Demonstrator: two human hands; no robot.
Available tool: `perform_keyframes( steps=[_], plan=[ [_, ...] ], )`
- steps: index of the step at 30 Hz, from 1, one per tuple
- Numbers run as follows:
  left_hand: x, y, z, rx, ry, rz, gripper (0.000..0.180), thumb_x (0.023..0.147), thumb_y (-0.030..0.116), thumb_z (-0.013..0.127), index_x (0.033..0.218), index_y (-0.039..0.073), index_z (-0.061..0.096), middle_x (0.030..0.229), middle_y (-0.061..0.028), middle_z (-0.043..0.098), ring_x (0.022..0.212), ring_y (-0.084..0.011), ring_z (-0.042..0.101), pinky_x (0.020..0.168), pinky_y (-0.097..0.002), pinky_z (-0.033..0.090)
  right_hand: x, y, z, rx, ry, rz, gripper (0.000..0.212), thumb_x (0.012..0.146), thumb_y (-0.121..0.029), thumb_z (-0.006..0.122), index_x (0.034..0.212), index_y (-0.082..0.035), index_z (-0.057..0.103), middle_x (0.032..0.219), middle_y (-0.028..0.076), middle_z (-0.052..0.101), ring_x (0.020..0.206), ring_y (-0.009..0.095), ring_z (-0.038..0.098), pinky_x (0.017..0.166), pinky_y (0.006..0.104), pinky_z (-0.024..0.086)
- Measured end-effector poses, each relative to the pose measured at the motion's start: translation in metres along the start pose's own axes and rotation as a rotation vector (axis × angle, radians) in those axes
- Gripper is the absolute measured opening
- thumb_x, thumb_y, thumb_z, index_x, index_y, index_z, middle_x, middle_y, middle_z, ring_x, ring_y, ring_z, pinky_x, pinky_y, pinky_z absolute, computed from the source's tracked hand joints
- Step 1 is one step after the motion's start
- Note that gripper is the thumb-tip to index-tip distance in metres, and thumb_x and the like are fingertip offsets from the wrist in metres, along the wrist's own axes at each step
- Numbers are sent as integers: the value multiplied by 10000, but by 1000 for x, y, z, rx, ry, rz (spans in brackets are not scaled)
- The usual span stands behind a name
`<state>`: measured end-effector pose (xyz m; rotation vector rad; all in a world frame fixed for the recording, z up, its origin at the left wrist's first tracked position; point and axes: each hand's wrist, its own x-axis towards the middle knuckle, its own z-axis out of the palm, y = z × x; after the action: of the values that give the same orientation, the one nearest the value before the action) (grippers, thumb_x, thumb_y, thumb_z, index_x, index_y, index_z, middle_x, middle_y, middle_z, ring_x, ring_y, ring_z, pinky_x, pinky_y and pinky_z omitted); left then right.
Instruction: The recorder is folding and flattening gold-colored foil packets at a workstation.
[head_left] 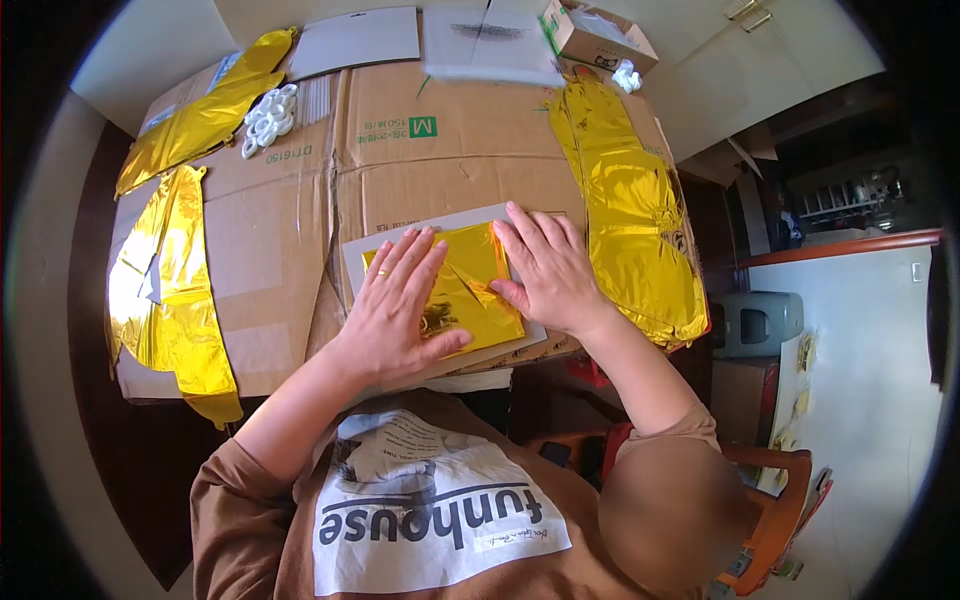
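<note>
fingers (428, 272) over part-hidden gold foil (482, 320)

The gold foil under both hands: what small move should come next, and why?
Perhaps the right hand should smooth the gold foil outward: it shows creases near that hand, while the left hand rests on the foil's left part and could steady it.

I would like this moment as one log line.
left hand: on gold foil; right hand: at its right edge; beneath: grey board on cardboard
</note>
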<state>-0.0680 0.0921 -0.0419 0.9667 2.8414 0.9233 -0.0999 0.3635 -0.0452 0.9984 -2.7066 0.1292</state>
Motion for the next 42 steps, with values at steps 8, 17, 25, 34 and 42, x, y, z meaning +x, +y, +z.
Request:
perform_keyframes(
  steps=[8, 17, 25, 34, 42],
  plan=[
    [47, 23, 3, 220, 138, 257, 485, 804, 242, 767, 1216, 17, 647, 1287, -162, 597, 1303, -358, 523, 1137, -505, 392, 1, 1, 2, 45, -22, 44, 740, 860, -450, 715, 1423, -22, 496, 1487, 222, 464, 1325, 383, 458, 1106, 509, 354],
    [55, -6, 26, -73, 161, 319, 468, 805, 214, 776, 1197, 0, 635, 1293, -169, 582, 1258, -372, 542, 1128, -481, 406, -9, 15, 12, 306, 144, 103, 599, 895, -392, 707, 1377, -61, 576, 1466, 180, 500, 1330, 375, 468, 1117, 500, 362],
    [53, -3, 25, 1, 110, 296, 481, 864, 219, 731, 1292, 26, 622, 1369, -188, 551, 1330, -382, 492, 1140, -499, 390, -9, -3, -10, 181, 129, 16, 522, 872, -331, 735, 1305, -59, 631, 1436, 169, 523, 1307, 356, 485, 1123, 508, 358],
    [53, -2, 25, -9, 92, 279, 505, 899, 199, 681, 1350, 2, 569, 1397, -202, 528, 1342, -390, 475, 1161, -499, 363, -15, -11, -9, 3, 83, 29, 515, 850, -356, 748, 1250, -44, 660, 1426, 171, 527, 1308, 347, 479, 1132, 513, 342],
    [53, -1, 26, 67, 82, 275, 498, 889, 207, 699, 1332, 15, 576, 1405, -197, 535, 1344, -380, 490, 1168, -521, 355, -19, -1, 3, 415, 170, 142, 379, 862, -193, 748, 1216, -67, 698, 1396, 145, 561, 1293, 349, 502, 1105, 477, 398]
  ],
)
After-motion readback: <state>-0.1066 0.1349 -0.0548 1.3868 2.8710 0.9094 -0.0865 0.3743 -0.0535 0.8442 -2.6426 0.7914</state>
